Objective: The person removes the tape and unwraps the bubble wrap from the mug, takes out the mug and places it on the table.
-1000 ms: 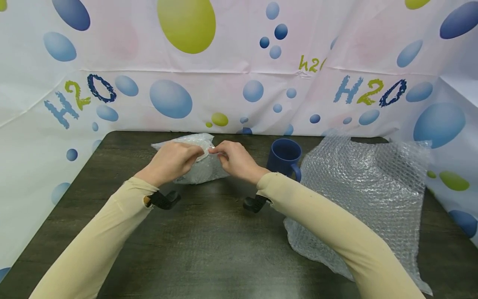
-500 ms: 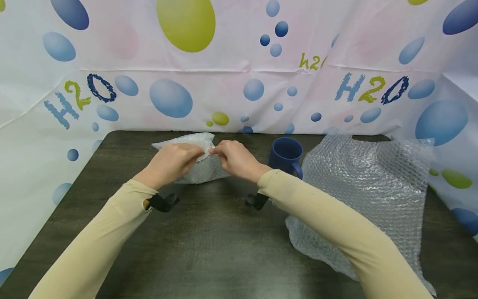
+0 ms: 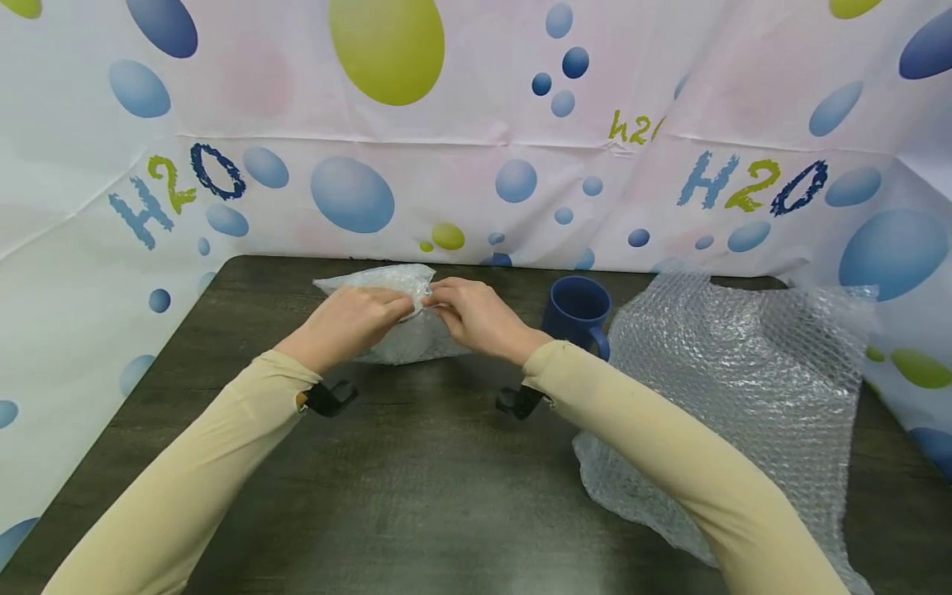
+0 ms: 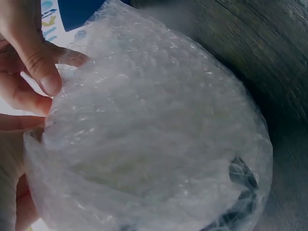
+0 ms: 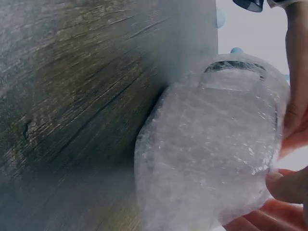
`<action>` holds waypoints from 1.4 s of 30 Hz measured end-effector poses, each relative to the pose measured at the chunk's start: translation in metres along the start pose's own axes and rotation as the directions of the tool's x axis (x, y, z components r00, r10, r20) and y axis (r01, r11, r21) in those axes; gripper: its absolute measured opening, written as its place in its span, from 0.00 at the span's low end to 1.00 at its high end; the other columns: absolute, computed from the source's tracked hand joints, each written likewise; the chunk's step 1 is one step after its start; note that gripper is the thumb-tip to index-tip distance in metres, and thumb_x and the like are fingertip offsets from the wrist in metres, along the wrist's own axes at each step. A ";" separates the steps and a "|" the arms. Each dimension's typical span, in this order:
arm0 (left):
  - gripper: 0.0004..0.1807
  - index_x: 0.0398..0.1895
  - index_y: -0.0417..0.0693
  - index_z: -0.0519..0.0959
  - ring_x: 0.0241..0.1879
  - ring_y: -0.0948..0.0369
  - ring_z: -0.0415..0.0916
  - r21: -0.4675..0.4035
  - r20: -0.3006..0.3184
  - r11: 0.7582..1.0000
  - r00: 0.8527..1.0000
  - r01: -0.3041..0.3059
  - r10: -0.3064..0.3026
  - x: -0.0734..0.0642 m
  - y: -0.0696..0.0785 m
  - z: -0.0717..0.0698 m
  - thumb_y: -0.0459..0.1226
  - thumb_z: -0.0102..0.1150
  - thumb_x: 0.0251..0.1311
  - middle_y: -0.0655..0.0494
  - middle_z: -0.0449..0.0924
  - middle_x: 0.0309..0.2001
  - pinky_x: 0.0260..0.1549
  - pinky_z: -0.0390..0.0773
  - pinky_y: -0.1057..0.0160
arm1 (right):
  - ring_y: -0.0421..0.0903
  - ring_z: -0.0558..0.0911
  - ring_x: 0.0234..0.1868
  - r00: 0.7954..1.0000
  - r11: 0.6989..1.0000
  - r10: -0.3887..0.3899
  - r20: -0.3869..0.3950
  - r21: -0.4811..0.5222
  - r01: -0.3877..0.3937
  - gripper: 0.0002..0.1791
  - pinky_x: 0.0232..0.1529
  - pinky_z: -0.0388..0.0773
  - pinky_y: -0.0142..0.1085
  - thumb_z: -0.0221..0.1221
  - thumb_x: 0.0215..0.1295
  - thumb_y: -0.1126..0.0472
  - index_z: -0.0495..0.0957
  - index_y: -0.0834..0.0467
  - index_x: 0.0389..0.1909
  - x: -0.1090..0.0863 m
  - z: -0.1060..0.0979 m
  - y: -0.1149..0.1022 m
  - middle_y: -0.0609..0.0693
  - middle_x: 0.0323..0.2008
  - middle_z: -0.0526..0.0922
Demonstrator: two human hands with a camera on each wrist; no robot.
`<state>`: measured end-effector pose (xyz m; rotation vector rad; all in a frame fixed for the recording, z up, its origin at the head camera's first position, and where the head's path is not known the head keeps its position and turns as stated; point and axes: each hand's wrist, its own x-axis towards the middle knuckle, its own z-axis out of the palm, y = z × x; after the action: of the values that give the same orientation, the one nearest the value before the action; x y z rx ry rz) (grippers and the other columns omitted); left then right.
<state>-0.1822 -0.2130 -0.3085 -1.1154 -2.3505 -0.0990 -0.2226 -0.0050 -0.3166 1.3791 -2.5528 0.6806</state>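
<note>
A rounded, pale object wrapped in bubble wrap [image 3: 427, 340] stands at the back of the table, left of centre. Dark patches show through the wrapping [image 4: 159, 110] in the left wrist view; the kind of object inside is hidden. My left hand [image 3: 357, 318] holds the wrap's upper edge from the left, its fingertips partly behind the plastic. From the right, my right hand [image 3: 479, 318] pinches the same edge between thumb and fingers. Both hands' fingertips nearly meet over the bundle. In the right wrist view, the right thumb [image 5: 284, 186] presses on the wrapping.
A blue mug [image 3: 576, 307] stands just right of my right hand, handle toward the front right. A large loose sheet of bubble wrap [image 3: 732, 397] covers the table's right side, partly under my right forearm. A patterned curtain [image 3: 461, 194] hangs behind the dark wooden table [image 3: 387, 496].
The head view has turned slightly left. My right fingers have shifted a little on the wrap's edge; both hands stay at the bundle, and the mug and loose sheet lie as before.
</note>
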 end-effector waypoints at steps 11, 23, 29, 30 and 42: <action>0.10 0.29 0.41 0.73 0.18 0.56 0.77 0.003 -0.053 1.000 0.999 0.007 -0.006 -0.003 -0.001 0.009 0.22 0.64 0.51 0.49 0.84 0.26 0.15 0.74 0.63 | 0.46 0.81 0.34 0.999 0.998 -0.018 -0.036 0.051 0.020 0.11 0.36 0.77 0.35 0.50 0.70 0.69 0.79 0.58 0.47 -0.001 0.007 0.000 0.55 0.46 0.82; 0.08 0.31 0.41 0.75 0.20 0.55 0.80 -0.076 -0.181 0.994 0.979 0.078 -0.090 -0.011 0.003 0.019 0.24 0.63 0.54 0.49 0.84 0.26 0.18 0.77 0.58 | 0.51 0.83 0.47 1.000 0.998 -0.010 -0.008 0.059 0.010 0.12 0.46 0.80 0.36 0.51 0.70 0.70 0.83 0.63 0.44 0.002 0.004 -0.005 0.58 0.49 0.82; 0.09 0.36 0.41 0.78 0.27 0.56 0.83 -0.126 -0.215 0.989 0.971 0.075 -0.101 -0.016 0.000 0.021 0.23 0.62 0.53 0.49 0.86 0.31 0.24 0.80 0.57 | 0.52 0.81 0.53 1.000 0.999 0.007 0.028 0.037 -0.008 0.12 0.51 0.79 0.36 0.51 0.69 0.71 0.83 0.63 0.45 0.003 0.005 -0.007 0.59 0.52 0.81; 0.10 0.36 0.41 0.78 0.27 0.56 0.83 -0.130 -0.217 0.989 0.971 0.073 -0.100 -0.017 -0.001 0.021 0.23 0.62 0.53 0.49 0.86 0.32 0.24 0.80 0.57 | 0.53 0.81 0.54 0.999 0.999 0.012 0.031 0.037 -0.013 0.13 0.51 0.79 0.37 0.51 0.69 0.71 0.83 0.63 0.46 0.004 0.004 -0.007 0.60 0.53 0.81; 0.06 0.33 0.40 0.78 0.21 0.58 0.80 -0.162 -0.265 0.982 0.955 0.093 -0.134 -0.018 -0.001 0.021 0.23 0.61 0.55 0.48 0.85 0.28 0.19 0.77 0.62 | 0.53 0.81 0.55 0.996 0.999 0.038 0.076 0.027 -0.040 0.14 0.50 0.79 0.37 0.51 0.68 0.72 0.83 0.63 0.47 0.007 0.003 -0.010 0.62 0.56 0.78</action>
<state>-0.1825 -0.2199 -0.3349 -0.9630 -2.1811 -0.4484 -0.2180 -0.0161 -0.3133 1.3923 -2.6447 0.6865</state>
